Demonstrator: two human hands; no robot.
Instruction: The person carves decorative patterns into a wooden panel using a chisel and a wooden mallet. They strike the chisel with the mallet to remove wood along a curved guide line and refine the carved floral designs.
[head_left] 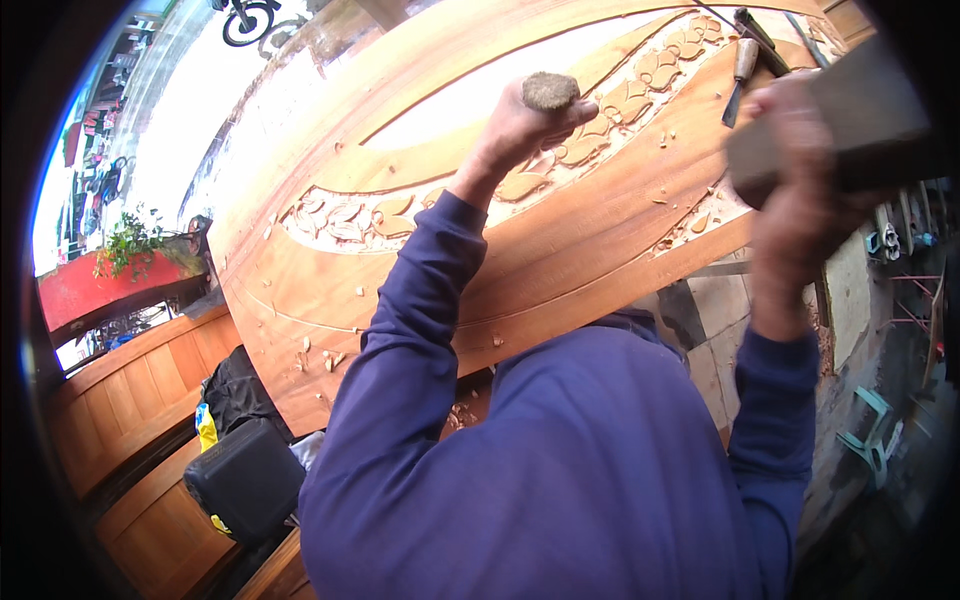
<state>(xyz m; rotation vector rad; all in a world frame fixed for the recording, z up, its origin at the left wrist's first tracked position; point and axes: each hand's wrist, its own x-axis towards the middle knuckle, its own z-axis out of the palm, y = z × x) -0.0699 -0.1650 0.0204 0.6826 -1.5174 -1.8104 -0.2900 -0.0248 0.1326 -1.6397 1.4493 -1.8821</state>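
Observation:
My left hand (520, 130) is closed around an upright tool with a worn, round wooden top (550, 92), over the carved band of leaves and petals (390, 216) on a large wooden panel (300, 300). The tool's lower end is hidden behind my hand. My right hand (800, 175) grips a dark blocky mallet (868, 115), raised at the right and blurred. Beyond it, several chisels (741, 73) and gouges lie at the panel's upper right. Pale shavings are scattered on the wood.
At left stand more wooden panels (140, 380), a black case (240, 478), dark cloth and a red planter (105, 280) with a plant. A bicycle wheel (243, 22) shows at top. Tiled floor and a pale green plastic stool (865, 445) are at right.

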